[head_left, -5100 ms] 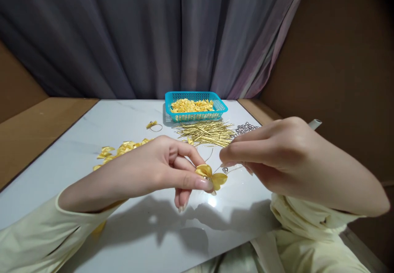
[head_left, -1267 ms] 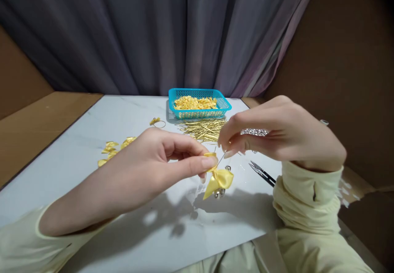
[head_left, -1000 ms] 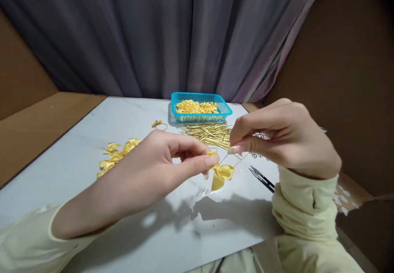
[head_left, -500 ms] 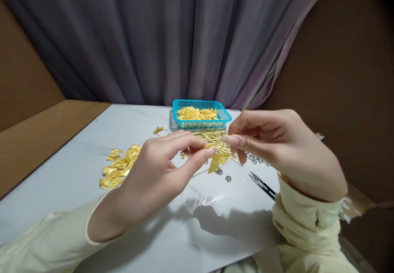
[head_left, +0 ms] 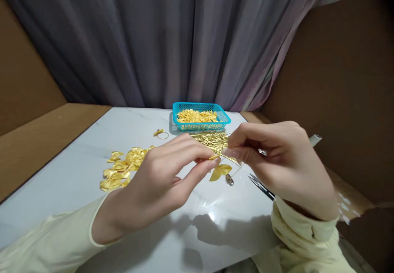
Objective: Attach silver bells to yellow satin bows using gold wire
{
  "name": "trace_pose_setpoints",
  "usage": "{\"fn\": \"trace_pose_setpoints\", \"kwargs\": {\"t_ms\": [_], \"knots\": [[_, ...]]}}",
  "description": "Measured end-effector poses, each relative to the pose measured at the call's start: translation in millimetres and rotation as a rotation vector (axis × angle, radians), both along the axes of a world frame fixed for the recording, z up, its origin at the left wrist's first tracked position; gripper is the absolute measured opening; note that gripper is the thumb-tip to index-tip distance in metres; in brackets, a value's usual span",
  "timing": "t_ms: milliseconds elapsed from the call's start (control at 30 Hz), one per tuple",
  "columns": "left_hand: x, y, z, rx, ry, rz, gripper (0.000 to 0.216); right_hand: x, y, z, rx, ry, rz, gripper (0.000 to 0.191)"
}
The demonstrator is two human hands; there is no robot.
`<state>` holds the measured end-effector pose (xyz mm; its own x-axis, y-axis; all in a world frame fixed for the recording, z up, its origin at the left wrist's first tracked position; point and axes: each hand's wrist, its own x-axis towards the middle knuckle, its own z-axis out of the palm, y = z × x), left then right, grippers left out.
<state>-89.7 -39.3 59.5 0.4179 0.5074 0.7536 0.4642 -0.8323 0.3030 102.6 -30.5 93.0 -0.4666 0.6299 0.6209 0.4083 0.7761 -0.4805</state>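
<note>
Pinching a small yellow satin ribbon bow (head_left: 219, 171) between thumb and forefinger, left hand (head_left: 166, 174) closed on its upper edge, held above the white marble-patterned bench (head_left: 76, 174) near its middle. Right hand (head_left: 277, 164) meeting it from the other side, fingertips (head_left: 229, 152) closed just beside the bow's knot, seemingly on a thin gold wire pin, too fine to make out clearly. Small silver bell bead (head_left: 229, 180) hanging just below the bow, close over the bench.

Behind the hands and partly hidden by them: loose heap of thin gold metal pins (head_left: 212, 138), lying just in front of a turquoise plastic mesh basket (head_left: 201, 117) filled with more yellow ribbon pieces. Left of the basket, apart from it, a thin gold wire ring with a yellow bow attached (head_left: 161, 133). Further left, a scattered pile of yellow satin bows (head_left: 123, 168), partly covered by the left hand. Under the right wrist, tips of small dark metal snips (head_left: 260, 184), the handles hidden by the pale yellow sleeve (head_left: 295, 240). A few silver beads (head_left: 262, 152) glimpsed between the right fingers. Grey pleated curtain (head_left: 172, 39) behind the bench, brown cardboard wall (head_left: 344, 80) on the right.
</note>
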Motion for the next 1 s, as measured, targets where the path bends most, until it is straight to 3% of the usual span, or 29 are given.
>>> {"fn": "trace_pose_setpoints", "kwargs": {"t_ms": [367, 567, 833, 1000], "knots": [[2, -3, 0.1, -0.078, -0.034, 0.032, 0.009, -3, 3, -0.5, -0.098, 0.048, 0.004, 0.025], [4, -4, 0.5, -0.066, -0.070, 0.027, 0.010, -3, 7, -0.2, -0.222, 0.070, 0.020, 0.028], [2, -5, 8.7, -0.217, -0.155, 0.131, 0.011, 4, 16, 4.8, -0.445, 0.139, 0.089, 0.028], [3, -6, 10.7, -0.243, -0.190, 0.162, 0.010, 5, 19, 5.4, -0.475, 0.122, 0.099, 0.031]]}}
